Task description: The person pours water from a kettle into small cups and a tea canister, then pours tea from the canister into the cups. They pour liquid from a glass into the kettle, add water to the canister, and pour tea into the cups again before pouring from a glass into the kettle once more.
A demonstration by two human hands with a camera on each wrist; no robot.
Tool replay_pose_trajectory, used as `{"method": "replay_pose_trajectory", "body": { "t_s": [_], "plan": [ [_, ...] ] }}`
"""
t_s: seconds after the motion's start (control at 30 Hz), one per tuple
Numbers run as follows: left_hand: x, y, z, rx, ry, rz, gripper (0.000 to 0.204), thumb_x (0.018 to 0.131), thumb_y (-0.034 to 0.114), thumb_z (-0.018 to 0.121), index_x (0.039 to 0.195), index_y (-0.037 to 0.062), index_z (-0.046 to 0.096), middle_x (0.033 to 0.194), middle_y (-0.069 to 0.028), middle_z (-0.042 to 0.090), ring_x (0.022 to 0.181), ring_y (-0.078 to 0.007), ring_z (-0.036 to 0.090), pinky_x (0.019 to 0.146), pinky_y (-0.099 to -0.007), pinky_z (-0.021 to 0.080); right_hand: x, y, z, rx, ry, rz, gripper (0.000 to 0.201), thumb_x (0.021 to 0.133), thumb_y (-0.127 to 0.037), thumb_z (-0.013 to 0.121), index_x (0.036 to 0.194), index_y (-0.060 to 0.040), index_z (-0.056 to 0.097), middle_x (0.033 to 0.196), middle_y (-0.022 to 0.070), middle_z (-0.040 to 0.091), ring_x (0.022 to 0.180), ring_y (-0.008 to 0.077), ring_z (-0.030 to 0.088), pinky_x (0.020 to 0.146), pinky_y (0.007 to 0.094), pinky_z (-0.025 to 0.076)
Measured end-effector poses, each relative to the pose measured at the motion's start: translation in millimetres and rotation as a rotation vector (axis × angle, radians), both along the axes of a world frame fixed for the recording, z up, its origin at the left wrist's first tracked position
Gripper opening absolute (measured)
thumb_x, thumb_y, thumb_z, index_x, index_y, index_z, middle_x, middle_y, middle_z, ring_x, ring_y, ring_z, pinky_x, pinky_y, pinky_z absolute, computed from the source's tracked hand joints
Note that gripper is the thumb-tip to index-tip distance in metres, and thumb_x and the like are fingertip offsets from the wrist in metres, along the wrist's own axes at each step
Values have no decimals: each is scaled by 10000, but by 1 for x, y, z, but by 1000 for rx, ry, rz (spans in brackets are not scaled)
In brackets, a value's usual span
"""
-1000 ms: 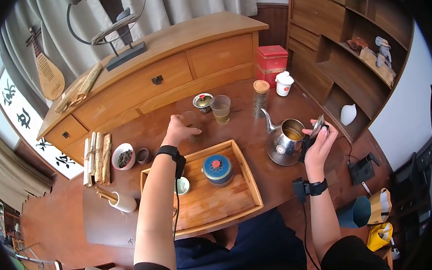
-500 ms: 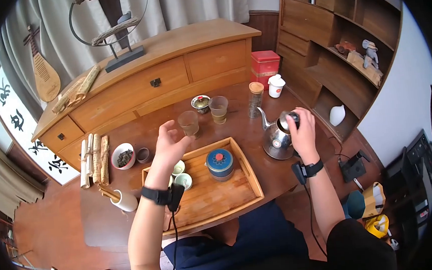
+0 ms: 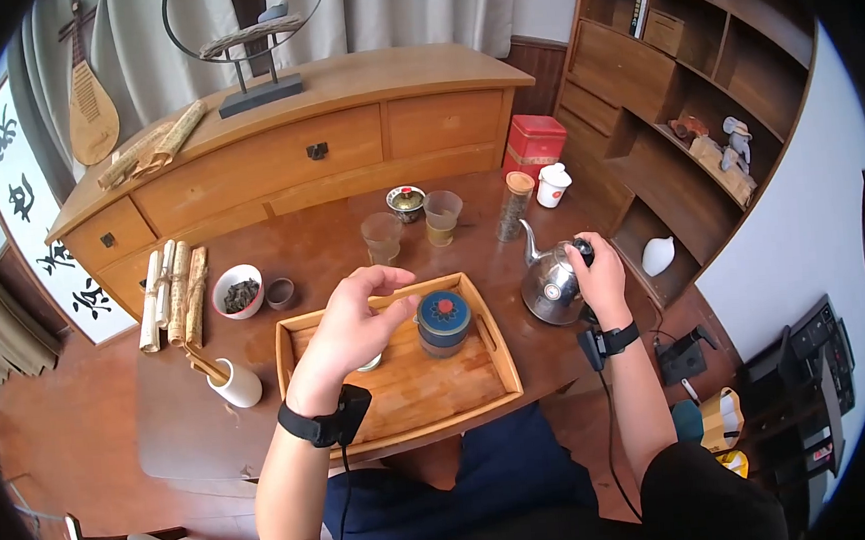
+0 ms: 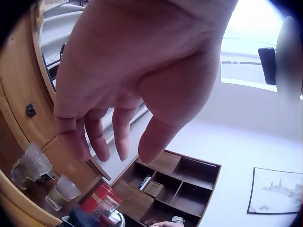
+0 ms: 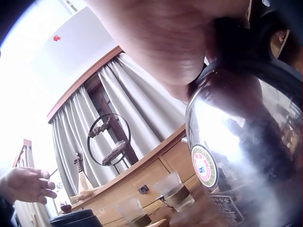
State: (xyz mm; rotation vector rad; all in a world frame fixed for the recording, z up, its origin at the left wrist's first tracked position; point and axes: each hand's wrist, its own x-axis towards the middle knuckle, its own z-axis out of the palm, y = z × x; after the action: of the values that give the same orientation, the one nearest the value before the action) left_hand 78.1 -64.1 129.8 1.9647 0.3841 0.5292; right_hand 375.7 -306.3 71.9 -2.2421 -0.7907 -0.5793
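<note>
A shiny steel kettle [image 3: 547,297] with a thin curved spout stands on the right of the table. My right hand [image 3: 604,280] is on top of it, fingers curled round the black knob [image 3: 584,249] of its lid. Over the wooden tray [image 3: 451,394] hangs my left hand [image 3: 348,326], holding nothing, thumb and fingers apart. Beside that hand is a blue lidded pot [image 3: 445,327] with a red knob, standing in the tray. A pale small cup [image 3: 371,365] shows partly under the left hand. Past the tray stand two drinking glasses [image 3: 382,235], one [image 3: 442,217] holding yellowish liquid.
A patterned lidded bowl [image 3: 406,204], a cork-topped glass jar [image 3: 515,209], a white lidded cup [image 3: 552,185] and a red box [image 3: 534,147] stand at the back. On the left are rolled scrolls [image 3: 191,292], a bowl of dark leaves [image 3: 238,292] and a white tool holder [image 3: 238,386].
My right hand has brought the lid from beside the kettle down onto its opening. The left hand has let go of a glass and drawn back over the tray.
</note>
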Motion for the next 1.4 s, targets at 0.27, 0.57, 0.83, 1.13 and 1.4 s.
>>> {"method": "replay_pose_trajectory", "body": {
  "t_s": [0.27, 0.57, 0.83, 1.13, 1.4],
  "plan": [
    [16, -8, -17, 348, 36, -11, 323, 868, 133, 722, 1155, -12, 692, 1114, -183, 659, 1093, -314, 636, 971, -379, 491, 10, -2, 1, 60, 79, 88, 330, 862, -312, 739, 1046, -45, 678, 897, 172, 726, 872, 366, 706, 764, 423, 546],
    [35, -14, -28, 432, 15, -61, 246, 848, 101, 711, 1075, 7, 722, 1009, -173, 668, 1022, -340, 633, 933, -390, 496, 12, -4, 9, 59, 187, 130, 327, 822, -288, 772, 995, -25, 687, 876, 172, 728, 857, 329, 723, 769, 389, 551],
    [51, -19, -34, 535, 42, -61, 220, 817, 113, 745, 1001, -6, 720, 852, -143, 649, 884, -312, 636, 792, -393, 511, 14, -4, 3, 121, 177, 147, 342, 826, -288, 771, 1012, -15, 682, 898, 167, 732, 872, 319, 726, 771, 369, 554],
    [57, -18, -39, 562, -1, -83, 185, 823, 98, 750, 953, -20, 692, 823, -150, 649, 770, -302, 643, 712, -378, 521, 15, -4, -1, 120, 174, 139, 350, 833, -310, 766, 1030, -34, 679, 915, 156, 734, 882, 322, 723, 774, 379, 553],
    [30, 25, -49, -301, -153, 47, 199, 1031, 205, 571, 1058, 25, 653, 835, 25, 642, 686, -42, 539, 597, -202, 439, 15, -5, -3, 115, 147, 122, 346, 838, -323, 761, 1026, -45, 677, 905, 148, 734, 870, 324, 720, 766, 381, 553]
  ]
}}
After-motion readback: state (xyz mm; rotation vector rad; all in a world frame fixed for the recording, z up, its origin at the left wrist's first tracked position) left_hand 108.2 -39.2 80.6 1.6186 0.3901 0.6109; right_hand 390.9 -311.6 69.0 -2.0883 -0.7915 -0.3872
